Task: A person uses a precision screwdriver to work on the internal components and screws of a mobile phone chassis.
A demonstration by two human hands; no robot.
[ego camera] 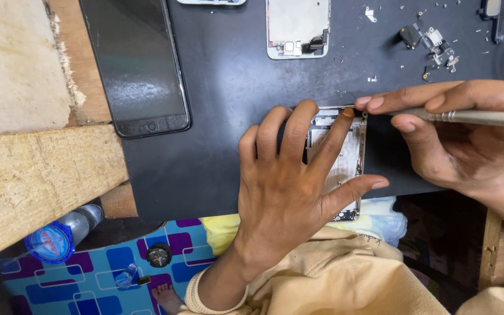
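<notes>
1. Left hand [290, 186] is spread flat, fingers pinning the opened phone chassis [345, 157] to the black mat [234, 81]; right hand [462, 134] pinches a thin screwdriver [468, 116] shut between thumb and fingers.
2. Intact black phone [138, 64] lies well off to the left.
3. Looks like screw removal at the chassis's top edge; it needs a steady tip.
4. Loose screws [438, 49] sit up top.

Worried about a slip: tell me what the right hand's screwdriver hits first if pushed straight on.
Likely the left hand's index fingertip, pressed on the open phone beside the screwdriver tip in the right hand; depth unclear.
</notes>
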